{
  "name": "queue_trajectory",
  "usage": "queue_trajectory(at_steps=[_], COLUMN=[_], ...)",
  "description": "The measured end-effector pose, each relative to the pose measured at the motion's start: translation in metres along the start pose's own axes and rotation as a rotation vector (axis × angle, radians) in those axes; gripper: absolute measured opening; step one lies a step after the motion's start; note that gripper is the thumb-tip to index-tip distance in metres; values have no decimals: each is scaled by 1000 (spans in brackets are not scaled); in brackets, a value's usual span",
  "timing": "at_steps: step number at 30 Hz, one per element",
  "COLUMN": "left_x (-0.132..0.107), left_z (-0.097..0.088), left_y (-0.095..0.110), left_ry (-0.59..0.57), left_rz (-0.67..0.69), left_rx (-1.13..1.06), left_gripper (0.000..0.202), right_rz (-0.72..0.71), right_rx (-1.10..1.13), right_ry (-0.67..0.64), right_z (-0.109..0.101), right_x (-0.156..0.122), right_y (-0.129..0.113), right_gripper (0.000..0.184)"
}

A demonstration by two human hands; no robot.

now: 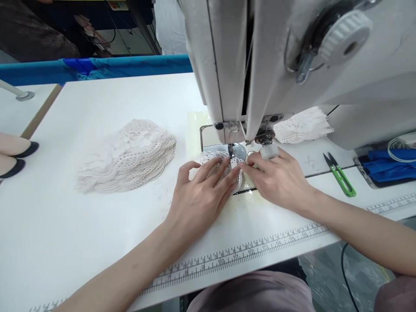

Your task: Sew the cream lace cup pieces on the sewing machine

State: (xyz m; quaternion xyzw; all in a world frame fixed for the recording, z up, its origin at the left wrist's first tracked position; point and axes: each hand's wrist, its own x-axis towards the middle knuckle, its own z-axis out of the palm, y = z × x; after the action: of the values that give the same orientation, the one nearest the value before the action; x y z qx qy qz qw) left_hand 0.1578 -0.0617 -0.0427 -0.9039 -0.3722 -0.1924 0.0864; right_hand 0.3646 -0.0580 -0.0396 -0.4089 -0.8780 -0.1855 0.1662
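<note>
A small piece of white eyelet lace (pixel 212 155) lies on the sewing machine's plate, partly beneath the presser foot (pixel 231 151). My left hand (pixel 202 187) rests on it with fingers stretched and spread, the fingertips just in front of the foot. On the right side, my right hand (pixel 280 178) has thumb and forefinger closed at the lace's edge; its other fingers bend behind, partly hidden by a white knob. The sewing machine (pixel 224 78) head stands over both hands. Much of the lace is covered by my fingers.
A stack of white lace pieces (pixel 130 158) lies on the left of the table. More lace (pixel 303 125) sits behind the needle area. Green thread snips (pixel 341 177) and a tray with blue cloth (pixel 390 167) are at right. A ruler strip (pixel 234 258) runs along the front edge.
</note>
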Motion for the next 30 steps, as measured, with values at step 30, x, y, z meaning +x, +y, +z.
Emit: queue_trajectory(at_steps=[30], left_x=[5], left_z=[-9], left_y=[-6], left_ry=[36], left_rz=[88], left_rx=[-44], left_gripper=[20], right_rz=[-111], right_rx=[99], right_ry=[118], right_z=[9], right_x=[3], right_y=[3], right_gripper=[27])
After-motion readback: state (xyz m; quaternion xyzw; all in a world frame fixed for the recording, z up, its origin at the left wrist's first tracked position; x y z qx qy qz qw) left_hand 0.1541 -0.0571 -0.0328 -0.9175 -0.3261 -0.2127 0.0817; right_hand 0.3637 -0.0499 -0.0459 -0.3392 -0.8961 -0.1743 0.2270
